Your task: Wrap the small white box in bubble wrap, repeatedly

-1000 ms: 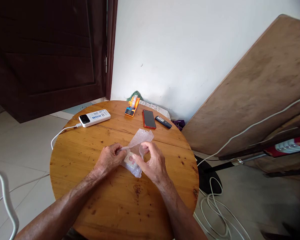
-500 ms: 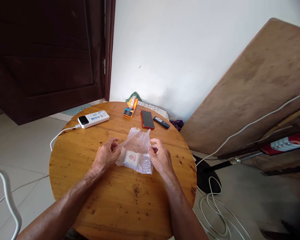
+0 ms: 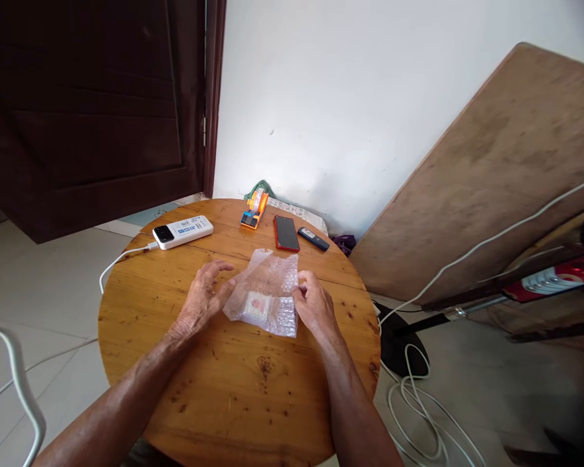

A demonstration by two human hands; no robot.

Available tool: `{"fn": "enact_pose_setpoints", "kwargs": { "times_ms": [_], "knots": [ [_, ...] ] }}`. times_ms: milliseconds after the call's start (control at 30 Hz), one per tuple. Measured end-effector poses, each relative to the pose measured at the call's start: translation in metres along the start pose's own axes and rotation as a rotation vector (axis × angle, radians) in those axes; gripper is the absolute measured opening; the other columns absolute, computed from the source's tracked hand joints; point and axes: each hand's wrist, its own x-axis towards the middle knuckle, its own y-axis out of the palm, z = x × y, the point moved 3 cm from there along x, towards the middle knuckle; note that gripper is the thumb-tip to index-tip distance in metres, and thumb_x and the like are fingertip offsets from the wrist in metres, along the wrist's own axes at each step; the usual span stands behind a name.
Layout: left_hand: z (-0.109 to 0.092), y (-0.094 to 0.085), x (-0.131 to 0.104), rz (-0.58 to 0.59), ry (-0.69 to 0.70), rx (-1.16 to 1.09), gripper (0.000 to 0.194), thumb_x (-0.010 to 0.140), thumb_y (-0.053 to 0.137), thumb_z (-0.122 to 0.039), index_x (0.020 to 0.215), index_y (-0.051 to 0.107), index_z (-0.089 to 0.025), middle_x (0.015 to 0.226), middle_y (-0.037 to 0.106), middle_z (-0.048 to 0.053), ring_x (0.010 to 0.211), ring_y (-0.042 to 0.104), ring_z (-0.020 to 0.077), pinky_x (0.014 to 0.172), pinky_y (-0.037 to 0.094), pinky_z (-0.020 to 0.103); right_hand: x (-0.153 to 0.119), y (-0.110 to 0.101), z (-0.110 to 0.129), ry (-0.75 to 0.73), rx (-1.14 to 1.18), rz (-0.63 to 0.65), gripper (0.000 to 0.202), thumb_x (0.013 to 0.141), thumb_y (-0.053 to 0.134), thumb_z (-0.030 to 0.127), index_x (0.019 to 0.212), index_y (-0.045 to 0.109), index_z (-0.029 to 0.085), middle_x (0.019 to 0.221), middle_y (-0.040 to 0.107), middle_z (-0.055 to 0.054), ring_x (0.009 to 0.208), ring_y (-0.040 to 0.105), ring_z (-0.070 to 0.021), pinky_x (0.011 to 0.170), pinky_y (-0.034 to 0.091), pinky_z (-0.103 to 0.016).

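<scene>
A sheet of clear bubble wrap (image 3: pixel 272 272) lies on the round wooden table (image 3: pixel 214 389), its left side folded over. On it rests a small white square packet (image 3: pixel 257 305) with a reddish print, partly under the film. My left hand (image 3: pixel 207 292) is at the wrap's left edge, fingers spread and thumb near the film; whether the thumb touches it is unclear. My right hand (image 3: pixel 314 298) has its thumb and forefinger pinched on the wrap's right edge.
Behind the wrap are an orange tape dispenser (image 3: pixel 255 209), a red-edged phone (image 3: pixel 286 233) and a small dark device (image 3: pixel 313 239). A white power bank (image 3: pixel 183 231) with a cable (image 3: pixel 126 251) sits at the left. A brown board (image 3: pixel 491 168) leans at the right.
My left hand has opened and drawn slightly left, off the folded film. The wrap's upper right corner has spread flatter, while my right hand stays at the right edge.
</scene>
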Motion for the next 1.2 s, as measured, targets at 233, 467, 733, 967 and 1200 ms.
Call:
{"fn": "enact_pose_setpoints", "kwargs": {
  "times_ms": [233, 467, 733, 967, 1200],
  "knots": [
    [-0.009, 0.009, -0.008, 0.181, 0.181, 0.082, 0.035, 0.093, 0.050, -0.045, 0.102, 0.075, -0.022, 0.156, 0.037, 0.010, 0.145, 0.030, 0.0316, 0.118, 0.021, 0.055, -0.003, 0.000, 0.008, -0.072, 0.108, -0.019, 0.022, 0.084, 0.046, 0.024, 0.104, 0.055, 0.025, 0.080, 0.069, -0.001, 0.070, 0.063, -0.0197, 0.065, 0.041, -0.028],
    [-0.010, 0.009, -0.008, 0.220, 0.243, 0.217, 0.038, 0.096, 0.045, -0.042, 0.107, 0.076, -0.021, 0.153, 0.043, 0.012, 0.144, 0.034, 0.0328, 0.118, 0.024, 0.056, -0.006, 0.000, 0.016, -0.144, 0.191, -0.039, 0.023, 0.086, 0.046, 0.026, 0.106, 0.056, 0.024, 0.078, 0.067, -0.001, 0.071, 0.062, -0.0186, 0.062, 0.041, -0.026],
    [0.012, 0.014, -0.001, 0.136, 0.052, 0.367, 0.047, 0.097, 0.041, -0.041, 0.138, 0.055, -0.023, 0.144, 0.055, 0.010, 0.144, 0.037, 0.0295, 0.119, 0.030, 0.052, -0.005, -0.005, 0.014, -0.181, 0.142, -0.056, 0.020, 0.087, 0.041, 0.023, 0.092, 0.060, 0.023, 0.076, 0.064, 0.000, 0.070, 0.058, -0.0174, 0.065, 0.040, -0.025],
    [0.013, 0.010, 0.006, 0.090, -0.051, 0.401, 0.047, 0.093, 0.048, -0.036, 0.131, 0.058, -0.012, 0.139, 0.057, 0.019, 0.137, 0.046, 0.0324, 0.113, 0.038, 0.049, 0.002, -0.004, 0.002, 0.052, -0.141, 0.042, 0.033, 0.084, 0.047, 0.017, 0.114, 0.058, 0.021, 0.085, 0.069, -0.004, 0.079, 0.062, -0.0217, 0.069, 0.038, -0.027],
    [0.009, 0.006, 0.005, 0.070, 0.032, 0.363, 0.055, 0.090, 0.049, -0.039, 0.137, 0.050, -0.011, 0.131, 0.063, 0.017, 0.122, 0.056, 0.0332, 0.105, 0.044, 0.051, 0.004, -0.001, -0.002, 0.099, -0.128, 0.064, 0.040, 0.086, 0.048, 0.020, 0.126, 0.054, 0.019, 0.090, 0.071, -0.006, 0.083, 0.065, -0.0228, 0.070, 0.040, -0.029]
  ]
}}
